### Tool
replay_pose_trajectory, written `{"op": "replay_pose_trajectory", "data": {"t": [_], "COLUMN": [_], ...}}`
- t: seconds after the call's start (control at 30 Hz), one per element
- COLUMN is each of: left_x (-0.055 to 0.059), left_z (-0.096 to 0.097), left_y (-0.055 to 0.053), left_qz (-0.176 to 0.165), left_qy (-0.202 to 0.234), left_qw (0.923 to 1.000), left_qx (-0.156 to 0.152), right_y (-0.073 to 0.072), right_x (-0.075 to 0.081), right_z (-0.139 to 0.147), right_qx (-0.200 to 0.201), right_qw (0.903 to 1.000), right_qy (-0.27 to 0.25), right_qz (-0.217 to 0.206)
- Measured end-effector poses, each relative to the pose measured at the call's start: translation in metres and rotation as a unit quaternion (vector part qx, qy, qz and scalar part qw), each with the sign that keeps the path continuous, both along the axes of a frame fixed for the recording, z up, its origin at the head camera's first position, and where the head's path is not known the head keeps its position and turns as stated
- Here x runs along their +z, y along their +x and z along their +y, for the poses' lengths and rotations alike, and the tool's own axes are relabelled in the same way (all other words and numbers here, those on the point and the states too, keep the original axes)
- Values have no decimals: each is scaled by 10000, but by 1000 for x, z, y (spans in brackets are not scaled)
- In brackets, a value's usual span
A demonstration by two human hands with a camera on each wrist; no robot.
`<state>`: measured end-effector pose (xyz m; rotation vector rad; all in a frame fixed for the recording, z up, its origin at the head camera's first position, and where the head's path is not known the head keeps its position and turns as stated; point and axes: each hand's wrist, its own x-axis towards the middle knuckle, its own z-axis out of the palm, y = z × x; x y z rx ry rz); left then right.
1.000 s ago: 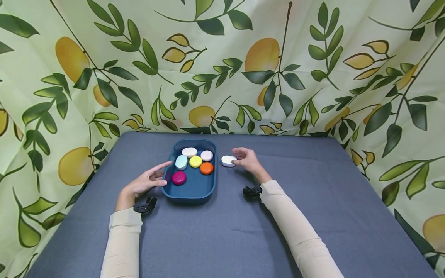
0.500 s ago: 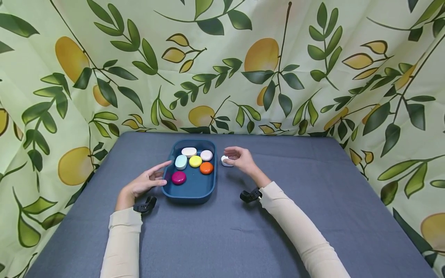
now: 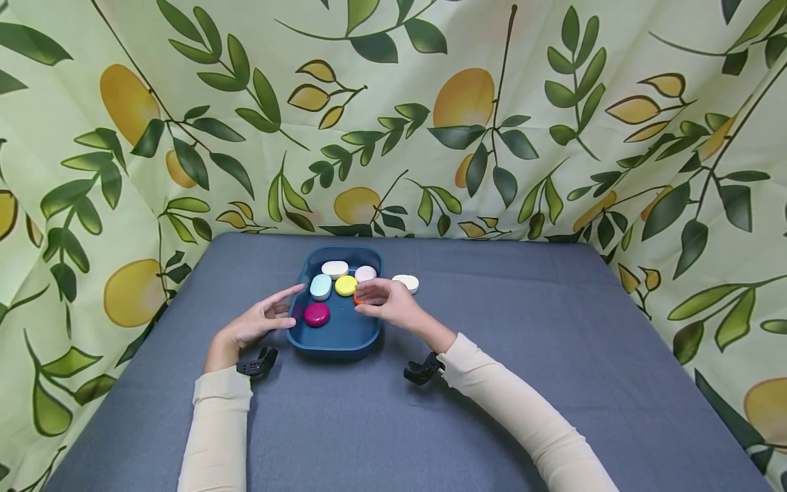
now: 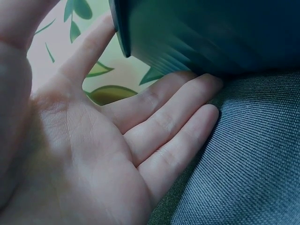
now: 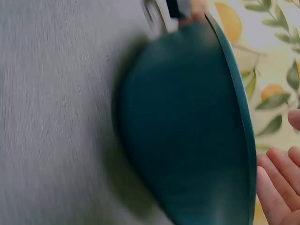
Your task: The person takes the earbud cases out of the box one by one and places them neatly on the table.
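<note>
A blue tray holds several smooth rounded pieces that look like soaps. At its left side my left hand lies with fingers and thumb spread, touching the rim and wall; in the left wrist view the fingers reach against the tray's outer wall. My right hand hovers at the tray's right side, fingers loosely bent, thumb apart, nothing visibly held. It partly covers the orange piece. Beyond it, a white oval piece lies on the cloth, just right of the tray.
Inside the tray are a magenta piece, a yellow one, a light blue one, a cream oval and a pale pink round. A grey-blue cloth covers the table; a leaf-patterned curtain stands behind.
My right hand has left the white oval piece and moved leftward to the tray's right side, over the orange piece. The white piece stays on the cloth. My left hand has not moved.
</note>
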<state>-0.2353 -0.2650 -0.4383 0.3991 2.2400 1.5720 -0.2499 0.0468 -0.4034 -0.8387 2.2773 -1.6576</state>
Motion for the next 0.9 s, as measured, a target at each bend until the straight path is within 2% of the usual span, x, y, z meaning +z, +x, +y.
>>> {"op": "replay_pose_trajectory", "data": {"t": [0.13,0.27,0.4,0.57,0.73,0.9], "left_x": [0,0,-1,-2,-2,-2], "left_z": [0,0,0,-1,-1,-1], "left_y": [0,0,0,-1,-1,0], "left_qz": [-24,-55,-18,81,66,64], "left_qy": [-17,-11,55,109,72,69], "left_qw": [10000,10000,10000,9999,9999,9999], "left_qx": [22,31,-2,-49,-56,-57], "right_y": [7,9,9,10,9,6], "right_x": [-3,-6,-8,-7,-9,-9], "right_z": [-15,-28,-40,-55,-70,-81], "right_qx": [221,216,47,-199,-515,-902], "right_qw": [9993,9976,9964,9947,9878,9779], "right_qy": [260,572,748,986,1467,1886], "right_qz": [141,333,405,194,-11,-7]}}
